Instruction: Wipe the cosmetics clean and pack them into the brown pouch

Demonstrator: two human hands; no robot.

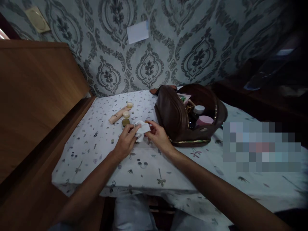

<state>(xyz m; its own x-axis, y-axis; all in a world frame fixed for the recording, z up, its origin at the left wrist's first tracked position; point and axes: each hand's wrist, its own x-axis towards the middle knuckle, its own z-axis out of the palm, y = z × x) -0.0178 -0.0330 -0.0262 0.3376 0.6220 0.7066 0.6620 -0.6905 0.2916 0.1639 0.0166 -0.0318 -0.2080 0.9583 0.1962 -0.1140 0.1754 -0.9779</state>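
A crumpled white tissue (pixel 141 129) is pinched in my left hand (pixel 125 141), its fingers closed over the tissue's left side. From the right, my right hand (pixel 159 137) meets it with thumb and fingers bent together at the tissue's edge. Something small and orange shows at those fingertips, but too little of it to name. Just beyond my left hand lies an olive-coloured round container (pixel 125 122). Behind that are a small cream-lidded jar (pixel 126 114), a beige tube (pixel 116 116) lying on its side, and another small pale round piece (pixel 130 105).
An unzipped brown leather bag (pixel 170 110) stands right of my hands; inside are a white-capped container (pixel 199 109) and a pink-lidded one (pixel 205 120). The patterned tablecloth (pixel 91 154) covers the table. A wooden cabinet (pixel 40 86) borders the left, and a wallpapered wall (pixel 149 67) the back.
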